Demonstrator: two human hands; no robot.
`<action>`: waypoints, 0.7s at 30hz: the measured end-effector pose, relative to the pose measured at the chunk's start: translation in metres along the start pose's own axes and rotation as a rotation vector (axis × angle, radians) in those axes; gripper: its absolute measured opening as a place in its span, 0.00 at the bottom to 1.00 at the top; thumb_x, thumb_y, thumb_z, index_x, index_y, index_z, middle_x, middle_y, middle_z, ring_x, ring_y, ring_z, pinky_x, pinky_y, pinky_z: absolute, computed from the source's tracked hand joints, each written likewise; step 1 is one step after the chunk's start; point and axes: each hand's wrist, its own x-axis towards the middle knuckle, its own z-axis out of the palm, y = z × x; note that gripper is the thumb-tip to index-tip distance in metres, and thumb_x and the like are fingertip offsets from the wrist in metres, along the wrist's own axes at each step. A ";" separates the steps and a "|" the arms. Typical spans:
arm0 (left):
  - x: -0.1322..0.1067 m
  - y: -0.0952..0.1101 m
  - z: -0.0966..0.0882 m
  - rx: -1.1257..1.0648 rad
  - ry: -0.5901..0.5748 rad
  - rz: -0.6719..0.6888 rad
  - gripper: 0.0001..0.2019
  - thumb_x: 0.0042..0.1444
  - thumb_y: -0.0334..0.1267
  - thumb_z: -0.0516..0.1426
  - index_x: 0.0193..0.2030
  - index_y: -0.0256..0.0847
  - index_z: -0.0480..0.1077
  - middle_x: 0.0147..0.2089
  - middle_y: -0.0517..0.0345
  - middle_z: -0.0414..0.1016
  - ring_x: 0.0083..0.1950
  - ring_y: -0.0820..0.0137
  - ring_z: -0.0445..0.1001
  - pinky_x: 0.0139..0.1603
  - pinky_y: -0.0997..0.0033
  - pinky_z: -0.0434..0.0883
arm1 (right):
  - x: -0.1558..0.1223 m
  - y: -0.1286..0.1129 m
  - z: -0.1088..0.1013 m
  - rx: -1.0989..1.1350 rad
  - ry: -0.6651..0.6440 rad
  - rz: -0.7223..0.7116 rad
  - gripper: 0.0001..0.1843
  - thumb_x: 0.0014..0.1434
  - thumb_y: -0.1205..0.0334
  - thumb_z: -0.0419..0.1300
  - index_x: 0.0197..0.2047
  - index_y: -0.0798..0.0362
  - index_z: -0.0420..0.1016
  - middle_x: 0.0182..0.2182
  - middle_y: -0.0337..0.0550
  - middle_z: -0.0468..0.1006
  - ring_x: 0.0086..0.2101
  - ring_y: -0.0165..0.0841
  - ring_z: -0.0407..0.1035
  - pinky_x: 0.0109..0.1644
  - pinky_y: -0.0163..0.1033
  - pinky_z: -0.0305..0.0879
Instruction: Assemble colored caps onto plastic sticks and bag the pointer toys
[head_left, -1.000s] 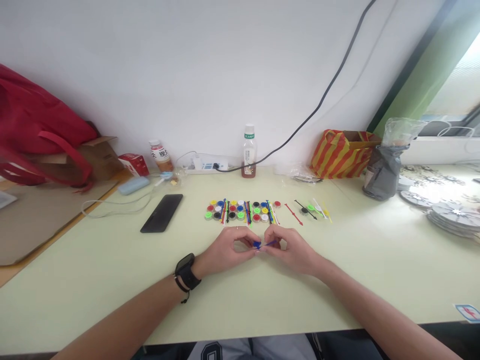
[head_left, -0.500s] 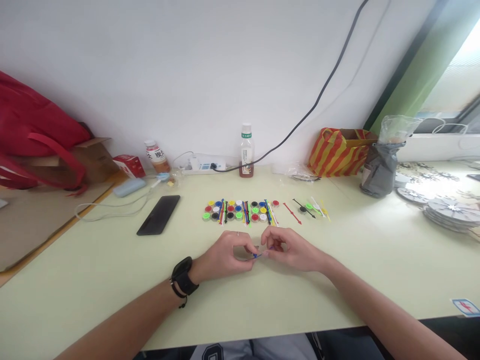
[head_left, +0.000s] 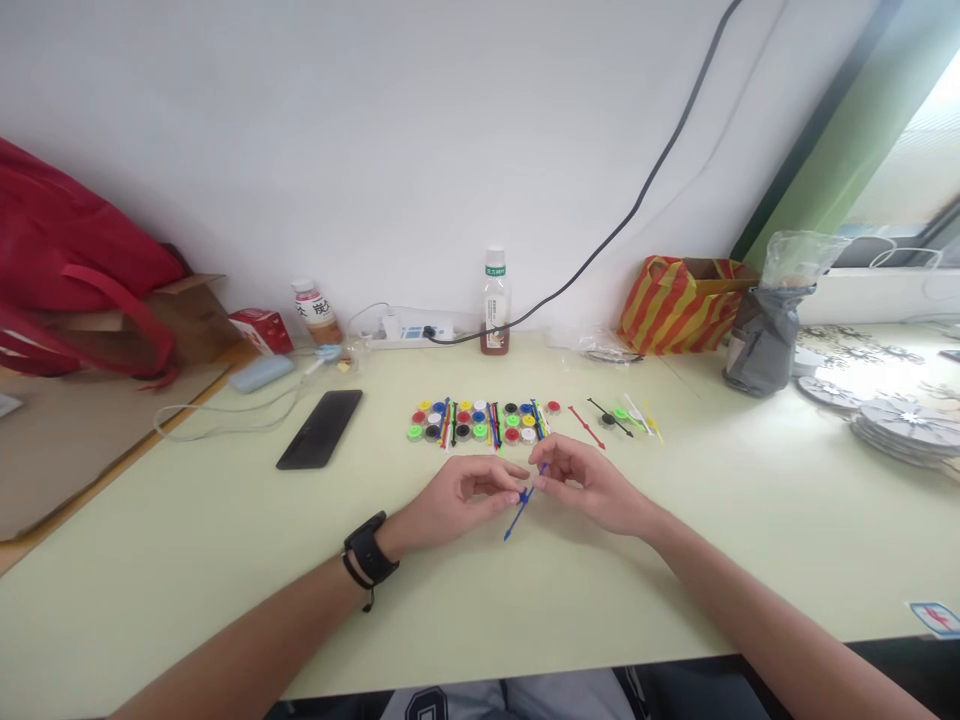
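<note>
Above the table near its middle, my left hand (head_left: 465, 497) pinches a blue arrow-shaped spinner pointer (head_left: 514, 522) close to its centre, between thumb and fingertips. From the other side, my right hand (head_left: 589, 483) has thumb and finger closed on the pointer's upper end. One arrow tip slants down toward me. Beyond the hands sit rows of round coloured caps on clear bases (head_left: 463, 420), with bundles of thin arrow pointers between them. Separate pointers lie to the right: a red arrow (head_left: 586, 427), a black arrow (head_left: 611, 418) and several green, white and yellow pieces.
A black phone (head_left: 320, 430) lies left of the caps. Along the wall stand a drink bottle (head_left: 495, 305), a power strip (head_left: 412, 332) and a red-and-yellow striped bag (head_left: 667, 305). Stacked grey-white discs (head_left: 907, 430) are at far right, a red bag (head_left: 75, 260) at far left.
The blue pointer has turned from nearly flat between the fingers to a steep slant, its lower tip now showing. My right hand has risen slightly and the fingers of both hands have shifted.
</note>
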 end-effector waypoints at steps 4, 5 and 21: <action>0.003 -0.005 -0.003 -0.056 0.067 -0.076 0.12 0.60 0.42 0.67 0.48 0.39 0.79 0.47 0.49 0.81 0.49 0.64 0.80 0.55 0.63 0.77 | 0.000 0.008 0.001 -0.133 0.165 -0.082 0.18 0.68 0.55 0.61 0.59 0.46 0.68 0.46 0.45 0.73 0.33 0.31 0.67 0.41 0.41 0.69; 0.003 -0.007 -0.003 -0.067 0.095 -0.086 0.13 0.60 0.41 0.68 0.49 0.39 0.78 0.47 0.50 0.81 0.48 0.65 0.80 0.55 0.64 0.77 | -0.001 0.009 0.001 -0.187 0.213 -0.115 0.17 0.68 0.55 0.60 0.59 0.46 0.70 0.45 0.45 0.73 0.34 0.31 0.67 0.41 0.41 0.69; 0.005 -0.010 -0.003 -0.177 0.182 -0.104 0.12 0.57 0.41 0.70 0.44 0.39 0.78 0.42 0.54 0.80 0.45 0.67 0.79 0.52 0.64 0.78 | -0.003 -0.003 0.003 0.035 -0.037 0.039 0.29 0.72 0.42 0.53 0.23 0.51 0.61 0.22 0.36 0.63 0.26 0.30 0.57 0.32 0.38 0.56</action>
